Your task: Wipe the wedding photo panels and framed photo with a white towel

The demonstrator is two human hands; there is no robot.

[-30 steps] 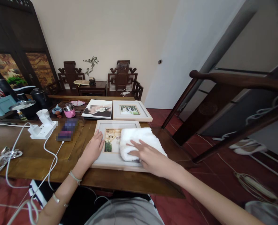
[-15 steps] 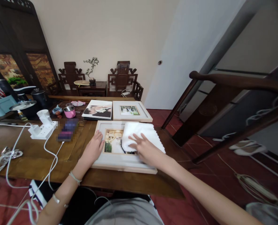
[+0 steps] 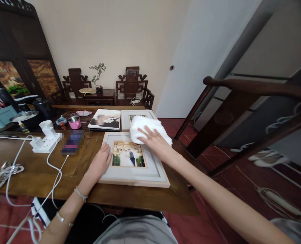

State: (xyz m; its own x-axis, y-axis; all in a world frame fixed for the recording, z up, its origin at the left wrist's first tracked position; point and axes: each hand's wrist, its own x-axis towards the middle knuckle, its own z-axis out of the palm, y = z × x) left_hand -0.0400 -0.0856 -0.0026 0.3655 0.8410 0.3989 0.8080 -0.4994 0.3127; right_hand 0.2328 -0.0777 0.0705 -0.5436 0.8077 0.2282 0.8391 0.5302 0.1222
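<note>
A pale wooden picture frame (image 3: 134,183) lies flat near the front table edge, with a photo of a couple in its wide white mount. On its left border rests my left hand (image 3: 102,161), fingers lying flat and open. My right hand (image 3: 154,142) holds a fluffy white cloth (image 3: 147,123) against the frame's far right part, fingers spread over the top of it; the thumb is hidden. The cloth covers that corner and overlaps a second picture frame (image 3: 126,117) lying just behind.
Left of the second frame lies a photo book (image 3: 106,118). A phone (image 3: 73,142) on a cable, a white power strip (image 3: 47,142) and a pink cup (image 3: 75,122) are on the left. A wooden chair (image 3: 224,115) stands at the right table edge.
My right hand and the cloth have moved away from me, from the photo to the far right part of the frame, uncovering the photo. The left hand stays in place.
</note>
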